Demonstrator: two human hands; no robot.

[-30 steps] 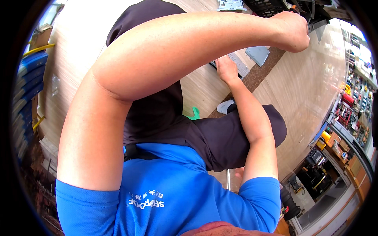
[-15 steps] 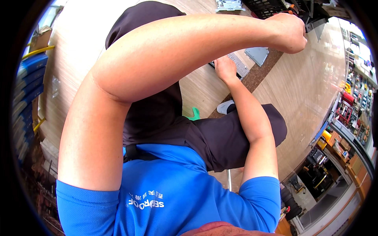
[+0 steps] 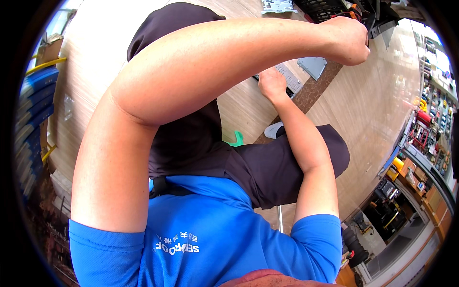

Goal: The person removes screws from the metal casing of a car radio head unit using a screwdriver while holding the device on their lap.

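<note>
My left arm reaches across to the upper right. My left hand [image 3: 349, 41] is closed in a fist there, just below a black openwork crate or frame [image 3: 321, 10]; what its curled fingers hold is hidden. Lower down, my right hand [image 3: 273, 82] is closed, knuckles up, against a grey plate with rows of small marks or holes [image 3: 290, 79]. Whether it grips that plate or a dark piece beside it cannot be seen. A flat light-grey metal panel [image 3: 312, 67] lies on the floor to the right of the plate.
Another metal panel [image 3: 278, 5] lies at the top. An orange-handled item [image 3: 354, 10] rests by the black crate. Between my legs is a green piece [image 3: 236, 138]. Blue stacked bins [image 3: 38, 105] stand at left; crowded shelves [image 3: 432, 115] line the right. A brown strip [image 3: 313, 91] crosses the floor.
My left hand has shifted very slightly to the left, still closed. My right hand has moved barely, staying by the grey plate.
</note>
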